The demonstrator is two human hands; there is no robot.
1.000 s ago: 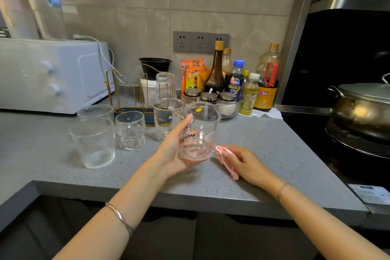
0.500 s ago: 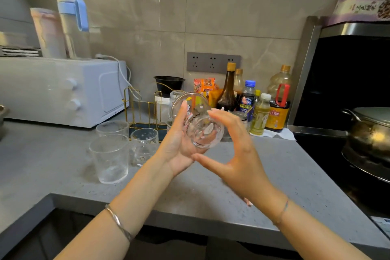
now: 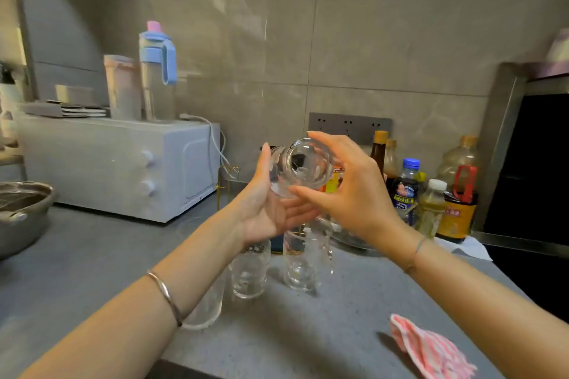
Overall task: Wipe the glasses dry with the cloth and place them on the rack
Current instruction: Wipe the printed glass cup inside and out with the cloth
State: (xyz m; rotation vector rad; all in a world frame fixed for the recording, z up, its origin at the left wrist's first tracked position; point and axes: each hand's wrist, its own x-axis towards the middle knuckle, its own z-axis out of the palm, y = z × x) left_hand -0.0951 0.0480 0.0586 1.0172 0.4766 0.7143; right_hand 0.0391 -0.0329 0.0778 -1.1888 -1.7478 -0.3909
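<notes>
A clear glass (image 3: 303, 168) is held up on its side, base toward me, above the grey counter (image 3: 92, 258). My left hand (image 3: 264, 209) cups it from the left and below. My right hand (image 3: 354, 191) grips it from the right with thumb and fingers around the base. The pink striped cloth (image 3: 431, 351) lies loose on the counter at the lower right, touched by neither hand. Three more glasses stand below my hands: one (image 3: 249, 271), another (image 3: 304, 261), and one partly hidden by my left forearm (image 3: 206, 308). The gold wire rack (image 3: 228, 178) shows only partly behind my left hand.
A white microwave (image 3: 123, 163) with bottles on top stands at the back left. A metal bowl (image 3: 21, 212) sits at the far left. Sauce and oil bottles (image 3: 431, 200) cluster at the back right, beside the dark stove area (image 3: 529, 181).
The cloth was dropped from my right hand onto the counter. Both hands lifted the glass off the counter, tipped it on its side and raised it higher. The camera view tilted up.
</notes>
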